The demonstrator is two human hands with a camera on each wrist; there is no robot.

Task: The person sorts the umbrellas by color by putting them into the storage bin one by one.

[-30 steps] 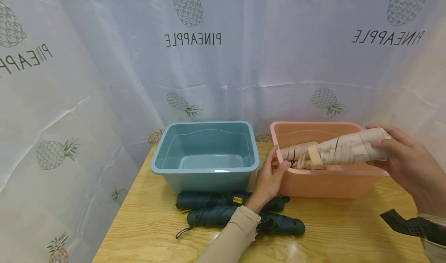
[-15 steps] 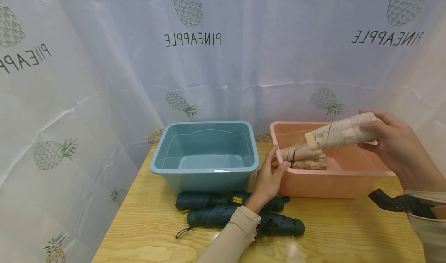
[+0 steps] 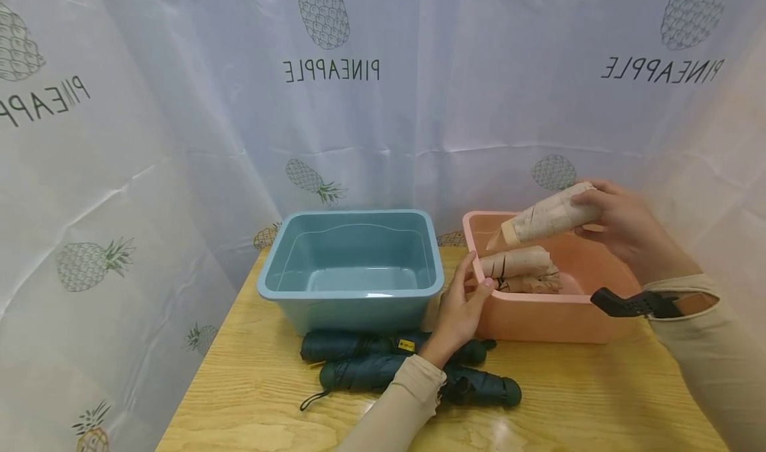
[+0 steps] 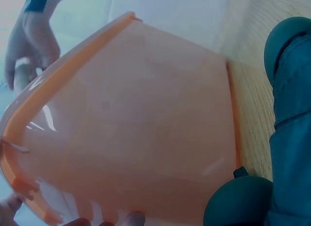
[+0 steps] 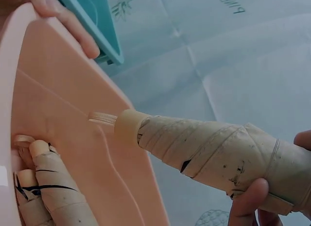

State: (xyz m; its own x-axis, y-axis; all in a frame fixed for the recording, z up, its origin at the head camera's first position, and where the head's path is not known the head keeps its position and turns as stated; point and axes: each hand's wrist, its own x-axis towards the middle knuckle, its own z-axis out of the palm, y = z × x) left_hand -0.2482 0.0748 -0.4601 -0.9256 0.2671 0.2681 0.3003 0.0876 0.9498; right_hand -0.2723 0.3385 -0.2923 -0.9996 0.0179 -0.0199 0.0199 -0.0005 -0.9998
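My right hand [image 3: 625, 229] grips a cream folded umbrella [image 3: 547, 216] by its right end, tilted above the peach plastic bin [image 3: 550, 322]. The umbrella's pale cap and strap loop [image 5: 102, 118] point left and down in the head view. Inside the bin, at its left end, lie two more cream folded umbrellas [image 5: 60, 189], side by side. My left hand [image 3: 459, 309] holds the bin's near left corner, thumb on the rim and fingers along the left wall. In the left wrist view the bin's outer wall [image 4: 146, 114] fills the middle.
Left of the peach bin stands a blue plastic bin [image 3: 353, 312] with nothing in it. Two dark folded umbrellas [image 3: 359, 374] lie on the wooden table [image 3: 251, 399] in front, partly under my left forearm. A pineapple-print curtain [image 3: 419, 119] hangs behind and at the sides.
My right hand has lifted the cream umbrella up and moved it left, tilting it more steeply, uncovering the umbrellas in the bin. My left hand stays at the bin's corner.
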